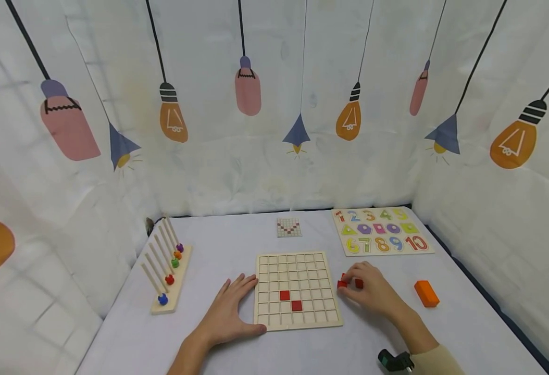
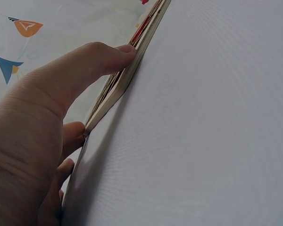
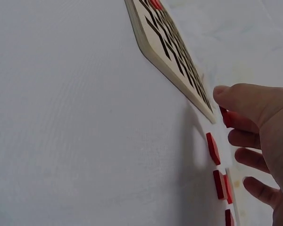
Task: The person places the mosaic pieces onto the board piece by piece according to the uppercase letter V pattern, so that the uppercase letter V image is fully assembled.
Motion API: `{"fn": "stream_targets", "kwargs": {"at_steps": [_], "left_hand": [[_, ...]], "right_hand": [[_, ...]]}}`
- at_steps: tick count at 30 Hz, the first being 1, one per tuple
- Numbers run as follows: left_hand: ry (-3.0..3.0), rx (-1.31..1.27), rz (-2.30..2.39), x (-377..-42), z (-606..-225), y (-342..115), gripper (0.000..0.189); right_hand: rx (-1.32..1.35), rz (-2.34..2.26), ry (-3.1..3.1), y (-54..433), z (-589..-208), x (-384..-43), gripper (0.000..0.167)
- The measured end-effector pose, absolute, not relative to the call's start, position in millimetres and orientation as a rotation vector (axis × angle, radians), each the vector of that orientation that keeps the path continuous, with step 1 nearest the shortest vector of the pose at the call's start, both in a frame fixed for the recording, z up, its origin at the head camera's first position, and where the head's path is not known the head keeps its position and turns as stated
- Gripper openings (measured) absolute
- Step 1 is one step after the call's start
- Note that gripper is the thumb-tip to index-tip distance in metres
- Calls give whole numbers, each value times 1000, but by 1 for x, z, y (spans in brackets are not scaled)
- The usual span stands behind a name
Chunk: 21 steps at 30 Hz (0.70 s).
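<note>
A wooden grid board (image 1: 270,268) lies on the white table with two red square tiles in its cells, one red tile (image 1: 285,295) up and left of the other (image 1: 296,305). My left hand (image 1: 232,310) rests spread at the board's lower left corner, fingers at the left edge and thumb (image 2: 118,59) on the near edge. Just right of the board, my right hand (image 1: 370,286) pinches a red tile (image 3: 225,117) between thumb and index finger. More red tiles (image 3: 213,149) lie on the table under that hand, partly hidden by it.
Behind the board lies a small pattern card (image 1: 288,227). A number and shape puzzle board (image 1: 382,232) is at back right, an orange block (image 1: 426,294) at right. On the left stands a peg rack (image 1: 173,273) with coloured beads. A dark device (image 1: 395,360) sits by the right wrist.
</note>
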<state>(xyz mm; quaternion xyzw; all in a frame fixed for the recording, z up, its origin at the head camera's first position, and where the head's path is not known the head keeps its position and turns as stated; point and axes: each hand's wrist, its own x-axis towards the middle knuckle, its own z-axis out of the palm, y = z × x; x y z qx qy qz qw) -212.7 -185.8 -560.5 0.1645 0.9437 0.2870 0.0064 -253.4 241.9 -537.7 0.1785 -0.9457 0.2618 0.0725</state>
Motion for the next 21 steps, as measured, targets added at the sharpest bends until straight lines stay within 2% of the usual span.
{"fn": "stream_targets", "kwargs": {"at_steps": [21], "left_hand": [[2951, 523, 896, -214, -563, -187, 125]], "right_hand": [[597, 945, -2828, 198, -533, -268, 17]]}}
